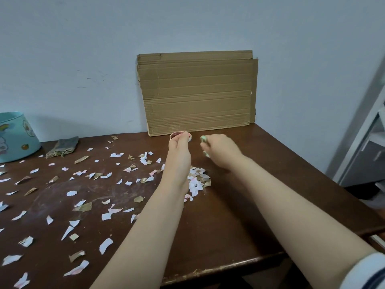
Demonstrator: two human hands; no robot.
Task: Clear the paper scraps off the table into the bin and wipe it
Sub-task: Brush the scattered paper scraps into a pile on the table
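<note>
Several torn paper scraps point(70, 192) lie scattered over the left and middle of the dark brown table point(260, 201). A denser heap of scraps point(198, 180) sits just behind my left wrist. My left hand point(180, 151) reaches to the back of the table and holds a small round white-rimmed dish point(174, 134) by its rim. My right hand point(220, 151) is beside it, fingers curled round a pale green cloth point(203, 139). The light blue bin point(16, 138) with cartoon stickers stands on the table's far left.
A flattened cardboard sheet point(198, 90) leans on the wall behind the dish. A crumpled grey-brown rag point(63, 146) lies near the bin. A grey metal shelf frame point(362, 130) stands beyond the table's right edge. The table's right part is bare.
</note>
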